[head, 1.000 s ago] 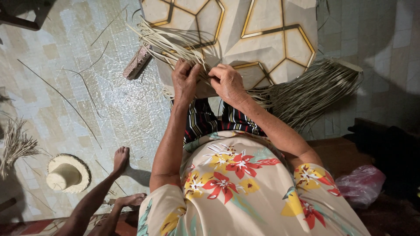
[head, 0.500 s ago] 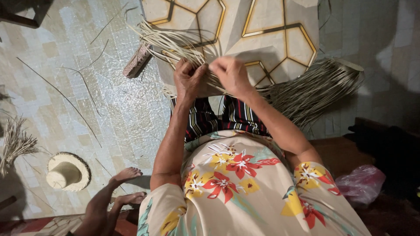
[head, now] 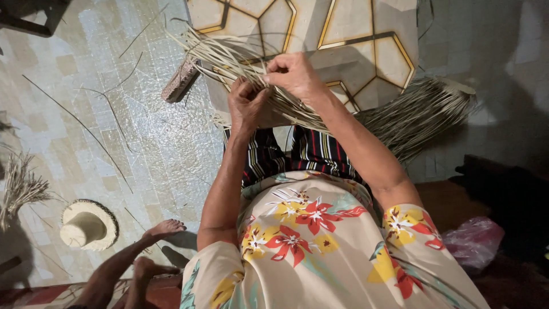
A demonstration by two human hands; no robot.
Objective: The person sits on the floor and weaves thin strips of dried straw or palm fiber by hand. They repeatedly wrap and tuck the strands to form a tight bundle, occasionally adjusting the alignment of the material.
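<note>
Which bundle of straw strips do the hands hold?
The long bundle of strips across the lap, gripped by the left hand and right hand. The small tuft lies apart on the floor.

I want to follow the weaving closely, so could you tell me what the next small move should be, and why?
Probably draw the strand pinched in the right hand across and tuck it under the left hand, which presses down the palm strips. The loose ends fan out unwoven to the left, so the strand seems not yet locked in.
</note>
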